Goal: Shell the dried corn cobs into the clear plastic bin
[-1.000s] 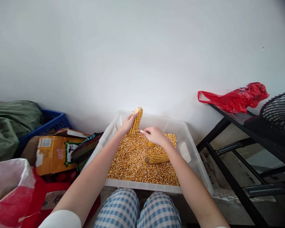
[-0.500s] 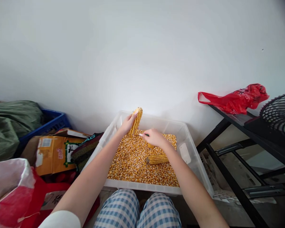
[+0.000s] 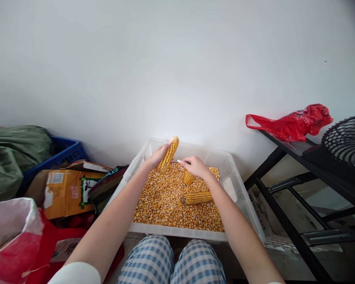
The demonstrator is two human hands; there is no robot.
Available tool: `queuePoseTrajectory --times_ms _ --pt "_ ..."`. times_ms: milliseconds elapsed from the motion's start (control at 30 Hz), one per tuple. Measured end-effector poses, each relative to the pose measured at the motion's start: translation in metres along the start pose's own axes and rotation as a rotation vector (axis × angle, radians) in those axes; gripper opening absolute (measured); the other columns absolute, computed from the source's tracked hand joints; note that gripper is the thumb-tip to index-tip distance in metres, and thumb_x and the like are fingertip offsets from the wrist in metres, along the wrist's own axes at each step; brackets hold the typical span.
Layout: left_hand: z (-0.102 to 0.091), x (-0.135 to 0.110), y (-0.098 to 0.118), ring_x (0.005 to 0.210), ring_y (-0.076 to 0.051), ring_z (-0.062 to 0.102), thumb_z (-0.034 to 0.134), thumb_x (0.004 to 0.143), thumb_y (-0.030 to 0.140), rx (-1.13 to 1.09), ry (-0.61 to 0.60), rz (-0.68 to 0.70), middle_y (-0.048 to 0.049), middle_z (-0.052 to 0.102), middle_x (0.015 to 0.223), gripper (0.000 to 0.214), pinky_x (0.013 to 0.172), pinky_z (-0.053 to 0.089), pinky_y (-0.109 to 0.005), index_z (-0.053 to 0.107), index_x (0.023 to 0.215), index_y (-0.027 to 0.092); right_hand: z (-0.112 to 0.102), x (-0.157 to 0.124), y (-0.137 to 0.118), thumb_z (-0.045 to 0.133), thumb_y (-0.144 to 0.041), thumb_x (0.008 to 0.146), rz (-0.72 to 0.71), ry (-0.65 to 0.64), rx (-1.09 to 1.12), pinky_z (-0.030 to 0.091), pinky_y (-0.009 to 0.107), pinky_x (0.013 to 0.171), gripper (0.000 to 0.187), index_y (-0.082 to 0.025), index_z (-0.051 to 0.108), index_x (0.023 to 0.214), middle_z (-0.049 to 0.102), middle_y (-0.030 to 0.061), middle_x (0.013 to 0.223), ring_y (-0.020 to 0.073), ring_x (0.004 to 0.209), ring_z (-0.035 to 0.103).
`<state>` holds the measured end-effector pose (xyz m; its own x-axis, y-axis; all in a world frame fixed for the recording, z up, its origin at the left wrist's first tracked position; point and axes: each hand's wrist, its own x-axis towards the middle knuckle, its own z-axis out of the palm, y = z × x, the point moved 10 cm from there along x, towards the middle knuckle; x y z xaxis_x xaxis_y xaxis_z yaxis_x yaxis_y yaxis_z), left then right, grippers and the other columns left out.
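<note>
**Left hand (image 3: pixel 158 155)?** Curled shut around a dried corn cob (image 3: pixel 168 155), tilted, above the kernels.

**Right hand (image 3: pixel 195 166)?** Fingers nearly closed, pinching a thin dark stick (image 3: pixel 177 161); can't tell what it is. Short cob (image 3: pixel 188 177) right beneath.

**Rest?** Loose corn kernels (image 3: pixel 165 197) fill a clear plastic bin (image 3: pixel 233 185), another cob (image 3: pixel 197 198) lying on top.

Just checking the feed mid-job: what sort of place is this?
Looks like a home storeroom: a plastic tub of corn kernels, a black metal rack, and piled sacks.
</note>
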<state>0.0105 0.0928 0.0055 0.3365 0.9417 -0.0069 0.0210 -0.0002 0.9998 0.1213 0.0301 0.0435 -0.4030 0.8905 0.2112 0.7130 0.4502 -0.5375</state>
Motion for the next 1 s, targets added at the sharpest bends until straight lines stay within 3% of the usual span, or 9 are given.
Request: queuePoseTrajectory --times_ms 200,400,767,1000 --pt "-0.005 0.003 -0.006 0.05 -0.02 0.059 0.042 0.074 0.068 -0.076 0.031 -0.019 -0.0059 0.062 0.065 0.065 0.046 0.046 -0.03 0.052 0.11 0.014 -0.006 -0.002 -0.008 0.036 -0.045 0.089 -0.018 0.094 -0.046 0.026 0.021 0.054 0.045 -0.014 0.066 0.078 0.055 -0.0004 0.058 0.0089 0.053 0.041" --pt "-0.006 0.004 -0.004 0.051 -0.02 0.06 0.04 0.075 0.068 -0.055 0.043 -0.011 -0.0065 0.062 0.064 0.065 0.048 0.046 -0.03 0.054 0.11 0.014 -0.003 -0.003 -0.014 0.037 -0.042 0.09 -0.047 0.126 -0.135 0.025 0.022 0.054 0.04 -0.017 0.068 0.085 0.058 0.0007 0.06 0.0093 0.052 0.04" --pt "-0.008 0.002 0.0 0.052 -0.021 0.06 0.042 0.076 0.064 -0.024 0.068 -0.01 -0.007 0.062 0.065 0.063 0.049 0.047 -0.032 0.052 0.112 0.013 -0.004 -0.003 -0.015 0.034 -0.04 0.092 -0.027 0.137 -0.212 0.026 0.023 0.055 0.04 -0.018 0.067 0.085 0.063 0.0028 0.065 0.0107 0.054 0.045" --pt "-0.015 0.001 0.006 0.06 -0.022 0.062 0.039 0.075 0.068 0.115 0.152 0.069 -0.0069 0.062 0.068 0.063 0.052 0.047 -0.03 0.056 0.102 0.013 0.008 -0.002 -0.018 0.031 -0.034 0.094 0.044 0.142 -0.363 0.027 0.026 0.058 0.039 -0.018 0.065 0.082 0.066 0.0078 0.074 0.0156 0.062 0.055"
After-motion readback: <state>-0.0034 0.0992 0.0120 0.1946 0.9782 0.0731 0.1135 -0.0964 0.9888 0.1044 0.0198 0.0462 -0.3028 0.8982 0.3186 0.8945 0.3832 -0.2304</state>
